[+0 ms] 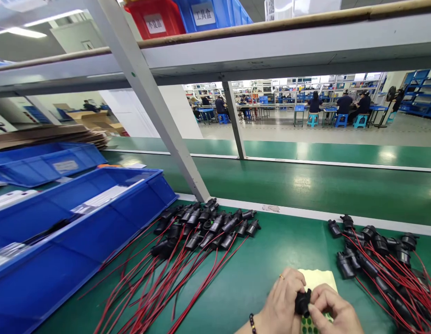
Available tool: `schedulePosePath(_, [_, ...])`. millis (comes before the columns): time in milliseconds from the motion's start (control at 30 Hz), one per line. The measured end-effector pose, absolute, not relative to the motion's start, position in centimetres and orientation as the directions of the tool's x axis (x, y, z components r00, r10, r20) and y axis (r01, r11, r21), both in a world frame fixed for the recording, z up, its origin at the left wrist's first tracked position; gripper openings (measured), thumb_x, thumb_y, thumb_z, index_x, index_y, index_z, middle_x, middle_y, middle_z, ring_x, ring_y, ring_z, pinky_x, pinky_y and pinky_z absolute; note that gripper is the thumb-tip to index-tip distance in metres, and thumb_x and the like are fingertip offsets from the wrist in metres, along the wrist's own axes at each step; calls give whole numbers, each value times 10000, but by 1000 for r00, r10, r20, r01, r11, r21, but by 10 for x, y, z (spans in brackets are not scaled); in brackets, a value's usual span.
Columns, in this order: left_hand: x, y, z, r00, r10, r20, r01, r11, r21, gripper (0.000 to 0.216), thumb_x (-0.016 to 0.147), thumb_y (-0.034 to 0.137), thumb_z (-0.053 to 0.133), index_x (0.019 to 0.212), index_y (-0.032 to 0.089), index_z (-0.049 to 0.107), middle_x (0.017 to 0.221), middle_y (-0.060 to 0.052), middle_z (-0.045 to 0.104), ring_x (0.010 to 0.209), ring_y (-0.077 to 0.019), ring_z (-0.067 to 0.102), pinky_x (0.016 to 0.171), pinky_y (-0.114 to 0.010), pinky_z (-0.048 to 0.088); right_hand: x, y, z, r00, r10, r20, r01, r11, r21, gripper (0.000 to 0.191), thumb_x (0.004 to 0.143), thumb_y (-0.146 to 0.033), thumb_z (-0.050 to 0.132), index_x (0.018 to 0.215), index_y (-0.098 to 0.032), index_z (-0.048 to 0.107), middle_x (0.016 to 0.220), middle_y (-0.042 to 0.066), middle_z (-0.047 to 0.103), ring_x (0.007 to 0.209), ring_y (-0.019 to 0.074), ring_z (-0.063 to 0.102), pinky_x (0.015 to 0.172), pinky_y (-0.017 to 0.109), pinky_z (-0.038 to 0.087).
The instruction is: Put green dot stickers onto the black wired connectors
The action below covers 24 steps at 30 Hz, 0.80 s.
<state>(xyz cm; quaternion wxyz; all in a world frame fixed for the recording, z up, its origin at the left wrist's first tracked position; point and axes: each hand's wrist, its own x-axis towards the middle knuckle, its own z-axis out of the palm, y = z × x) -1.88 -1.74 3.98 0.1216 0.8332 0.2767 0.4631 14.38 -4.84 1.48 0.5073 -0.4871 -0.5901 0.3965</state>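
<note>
While both hands, left hand (283, 301) and right hand (332, 308), pinch the small black part (302, 302) with closed fingers near the worktop's (257, 273) front edge, it could slip if the grip loosens.

Small black plastic connector (302, 302), pinched between both hands, held just above yellow sticker sheet (318, 279).

**Bright, even, wide-angle warp**

Lit from overhead strip lights (38, 21). Glare patches on glossy green floor (306, 181). Far hall washed out, slightly overexposed. Soft, faint shadows on green tabletop (257, 273). Shelf beam (236, 51) bowed by lens distortion. Slight softness at blue bin (62, 260), left edge.
</note>
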Motion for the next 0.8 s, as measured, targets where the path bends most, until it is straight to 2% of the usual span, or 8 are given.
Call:
schedulePosePath(67, [-19, -18, 39, 442, 620, 649, 311, -784, 537, 198, 832, 160, 447, 998, 232, 366, 879, -50, 534, 754, -200, 513, 636, -314, 419, 145, -46, 16, -54, 994, 90, 47, 93, -995, 479, 795, -600, 657, 552, -205, 536, 672, 38, 620, 597, 157, 559, 550, 241, 447])
schedulePosePath(167, [-17, -18, 33, 419, 740, 526, 167, -632, 757, 206, 812, 199, 505, 957, 231, 362, 872, -36, 508, 755, -188, 501, 658, -317, 428, 144, -44, 19, -222, 975, -28, -118, -55, -991, 411, 780, -563, 702, 640, -189, 604, 672, 16, 589, 594, 144, 520, 560, 247, 432])
schedulePosePath(233, [-15, -19, 29, 395, 803, 446, 75, -511, 856, 220, 791, 204, 530, 925, 231, 357, 866, -22, 485, 736, -169, 479, 658, -306, 423, 140, -45, 21, -208, 976, -63, -246, -115, -962, 409, 748, -577, 730, 689, -184, 634, 650, -4, 567, 595, 136, 504, 568, 244, 425])
schedulePosePath(333, [-14, -20, 28, 386, 845, 370, 30, -413, 910, 249, 750, 173, 540, 909, 229, 358, 868, -13, 467, 725, -150, 446, 653, -287, 404, 135, -47, 22, -128, 985, -116, -367, -155, -917, 446, 665, -604, 790, 711, -183, 651, 626, -17, 570, 576, 118, 484, 562, 232, 410])
schedulePosePath(533, [-18, -21, 28, 431, 827, 362, 99, -442, 892, 319, 665, 129, 515, 930, 226, 365, 864, -13, 479, 721, -152, 461, 650, -283, 406, 131, -47, 23, -107, 987, -118, -304, -145, -941, 465, 631, -595, 801, 622, -190, 575, 571, -35, 523, 527, 107, 440, 510, 230, 358])
schedulePosePath(700, [-21, -18, 22, 509, 748, 427, 299, -618, 727, 406, 561, 89, 479, 928, 233, 382, 876, -31, 524, 789, -205, 527, 694, -321, 436, 129, -46, 22, -67, 983, -169, -251, -180, -951, 371, 590, -419, 789, 552, -216, 481, 537, -60, 464, 509, 105, 422, 499, 222, 341])
schedulePosePath(800, [-21, -17, 20, 524, 730, 439, 342, -653, 676, 421, 521, 95, 471, 904, 238, 370, 845, -25, 525, 763, -211, 525, 668, -319, 426, 129, -45, 23, -65, 974, -215, -216, -224, -950, 282, 565, -321, 726, 541, -222, 463, 531, -63, 460, 508, 108, 424, 514, 229, 348])
